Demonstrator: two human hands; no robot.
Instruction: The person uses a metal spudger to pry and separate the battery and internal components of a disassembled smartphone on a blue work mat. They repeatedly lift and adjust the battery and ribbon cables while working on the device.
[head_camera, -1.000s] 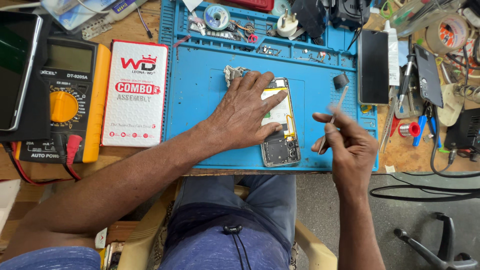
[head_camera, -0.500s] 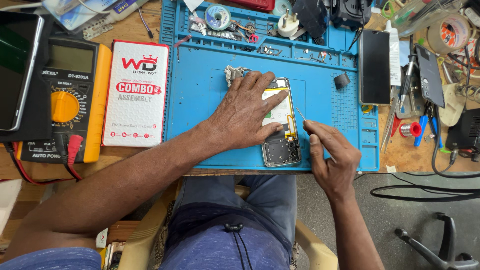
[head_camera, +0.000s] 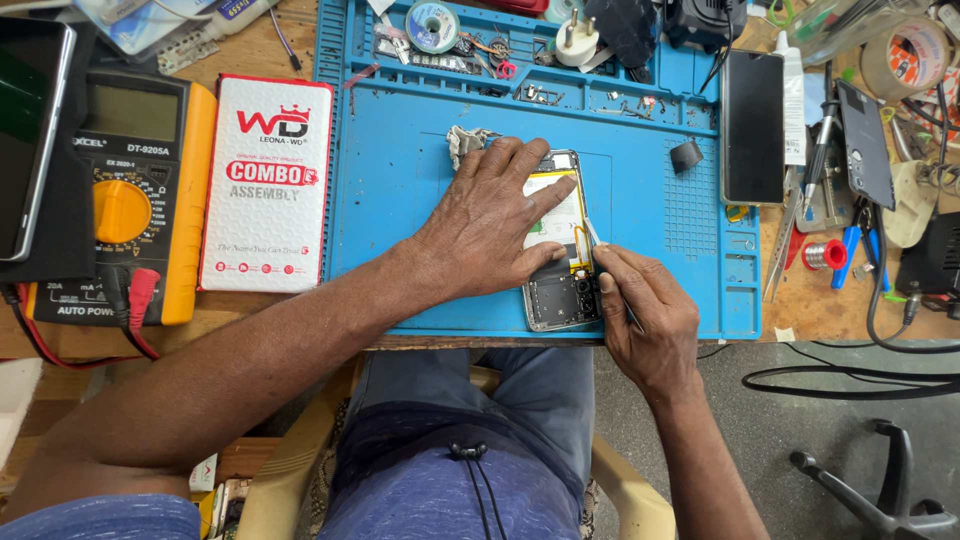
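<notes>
Working inside the opened phone (head_camera: 560, 250) on the blue mat (head_camera: 400, 200).
My left hand (head_camera: 490, 225) lies flat, open, pinning it; my right hand (head_camera: 640, 310) pinches what looks like tweezers (head_camera: 592, 236). Next calls for steady, fine tip placement.

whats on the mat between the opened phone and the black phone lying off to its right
In the head view, a small black block sits on the blue mat between the opened phone and the black phone; otherwise bare mat.
</notes>
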